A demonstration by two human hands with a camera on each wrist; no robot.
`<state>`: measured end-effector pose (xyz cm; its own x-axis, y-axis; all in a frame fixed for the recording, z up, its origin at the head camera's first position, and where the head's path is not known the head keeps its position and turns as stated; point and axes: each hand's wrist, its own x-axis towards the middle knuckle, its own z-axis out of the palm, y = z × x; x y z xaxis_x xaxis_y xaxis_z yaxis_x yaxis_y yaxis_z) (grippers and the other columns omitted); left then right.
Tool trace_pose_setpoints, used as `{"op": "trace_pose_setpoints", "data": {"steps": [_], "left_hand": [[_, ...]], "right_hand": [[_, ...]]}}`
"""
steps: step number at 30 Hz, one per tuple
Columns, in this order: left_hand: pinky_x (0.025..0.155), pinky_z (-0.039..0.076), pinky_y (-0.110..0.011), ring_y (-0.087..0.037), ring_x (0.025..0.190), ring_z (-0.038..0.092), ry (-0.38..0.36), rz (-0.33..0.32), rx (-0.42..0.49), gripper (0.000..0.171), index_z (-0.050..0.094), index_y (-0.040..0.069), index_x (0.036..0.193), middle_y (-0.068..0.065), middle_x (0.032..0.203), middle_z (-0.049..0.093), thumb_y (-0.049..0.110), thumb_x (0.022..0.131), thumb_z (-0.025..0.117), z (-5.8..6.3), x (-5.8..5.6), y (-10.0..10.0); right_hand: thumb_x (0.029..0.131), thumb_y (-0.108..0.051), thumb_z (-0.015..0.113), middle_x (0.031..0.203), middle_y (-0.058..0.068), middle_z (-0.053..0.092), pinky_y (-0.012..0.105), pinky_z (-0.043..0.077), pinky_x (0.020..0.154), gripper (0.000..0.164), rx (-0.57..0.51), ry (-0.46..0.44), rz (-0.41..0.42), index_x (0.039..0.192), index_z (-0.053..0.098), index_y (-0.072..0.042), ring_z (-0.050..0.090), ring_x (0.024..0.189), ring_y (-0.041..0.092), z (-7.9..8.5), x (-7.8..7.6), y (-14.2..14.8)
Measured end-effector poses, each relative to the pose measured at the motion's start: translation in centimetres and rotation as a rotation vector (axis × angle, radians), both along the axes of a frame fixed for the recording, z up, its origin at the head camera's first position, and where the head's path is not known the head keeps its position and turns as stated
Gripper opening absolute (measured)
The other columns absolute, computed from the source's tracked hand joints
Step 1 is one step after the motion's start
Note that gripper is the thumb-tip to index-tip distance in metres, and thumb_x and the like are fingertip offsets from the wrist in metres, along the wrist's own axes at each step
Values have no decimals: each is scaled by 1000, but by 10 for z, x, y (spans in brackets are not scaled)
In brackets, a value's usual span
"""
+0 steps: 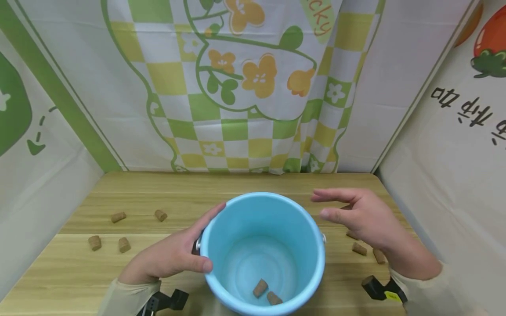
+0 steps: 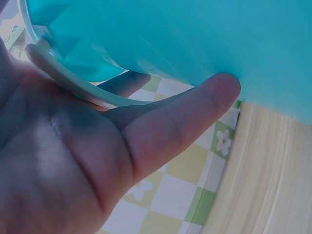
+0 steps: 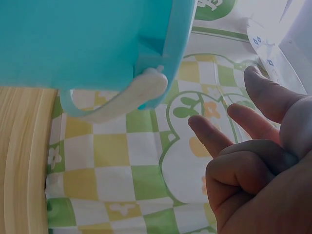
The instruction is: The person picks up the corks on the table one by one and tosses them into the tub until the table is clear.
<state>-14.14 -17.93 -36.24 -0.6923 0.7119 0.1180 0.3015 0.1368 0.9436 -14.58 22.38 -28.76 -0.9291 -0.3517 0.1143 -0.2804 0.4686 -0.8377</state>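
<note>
A light-blue bucket (image 1: 262, 199) stands in front of me with its mouth toward the head view. Two brown corks (image 1: 260, 288) lie on its floor. My left hand (image 1: 174, 256) holds the bucket's left side, thumb and fingers spread around it; in the left wrist view a finger (image 2: 180, 117) presses the outer wall, beside the pale handle (image 2: 63, 78). To the right of the bucket, my right hand (image 1: 363, 215) hovers with nothing in it, some fingers extended and others bent. Beneath it lie several corks (image 1: 359, 249), some partly hidden by the hand.
More corks (image 1: 124, 245) lie scattered on the left of the wooden table (image 1: 237, 180). A patterned cloth (image 1: 253, 131) hangs behind the table's far edge, and printed panels (image 1: 446, 175) flank both sides. The bucket's white handle (image 3: 122, 100) hangs down outside it.
</note>
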Motion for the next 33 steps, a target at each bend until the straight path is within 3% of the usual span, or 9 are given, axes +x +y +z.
{"op": "trace_pose_setpoints", "data": {"steps": [1,4,5,8,12,18,21,26,33], "left_hand": [[94,47,-37,-38,121,51,4,3,-3,104,8,35,161,-19,152,34,23,85,80,0,0,0],[94,47,-37,-37,122,51,0,7,-6,105,8,35,161,-18,152,35,23,85,80,0,1,0],[94,47,-37,-37,122,50,-4,6,-5,105,8,35,161,-18,152,35,22,85,80,1,1,0],[94,47,-37,-37,123,50,-11,4,1,104,8,35,161,-17,152,34,22,85,80,1,1,1],[94,47,-37,-39,123,49,1,-6,7,104,8,34,161,-18,153,33,22,86,79,1,0,1],[96,47,-39,-39,125,49,-29,-4,6,106,6,34,161,-16,155,31,21,86,80,0,0,1],[96,46,-38,-39,125,49,-45,4,-1,106,6,36,161,-14,155,31,21,85,80,0,1,1],[96,46,-38,-39,125,49,-40,-1,-1,105,6,36,161,-14,155,31,22,86,80,1,1,1],[95,47,-38,-39,125,48,-29,-8,3,104,7,35,161,-15,155,30,20,87,79,1,0,1]], "right_hand": [[91,-28,75,122,1,68,28,53,56,41,1,6,-4,130,68,-14,62,61,13,-1,-1,2],[93,-26,74,123,0,68,33,55,79,41,6,38,-11,130,67,-12,68,97,17,-2,-4,8],[93,-25,73,123,0,68,32,55,79,41,2,38,-12,131,67,-11,67,101,17,-3,-4,10],[94,-24,72,123,3,68,26,52,60,41,-14,30,-32,132,66,-10,63,75,7,-3,-6,16],[95,-20,71,122,8,68,25,38,43,41,-55,19,-41,133,64,-8,35,46,8,-4,-9,25],[96,-14,69,122,3,68,24,38,44,37,-145,-30,-32,132,65,-5,33,47,5,-11,-15,36],[98,-9,66,121,0,69,26,31,43,33,-216,-56,-6,131,66,-5,26,48,10,-16,-20,45],[102,1,54,123,1,68,33,18,46,35,-412,-134,106,131,68,-13,15,51,20,-27,-30,66],[106,3,40,129,2,64,29,18,47,43,-591,-259,250,137,63,-16,15,52,18,-49,-45,98]]}}
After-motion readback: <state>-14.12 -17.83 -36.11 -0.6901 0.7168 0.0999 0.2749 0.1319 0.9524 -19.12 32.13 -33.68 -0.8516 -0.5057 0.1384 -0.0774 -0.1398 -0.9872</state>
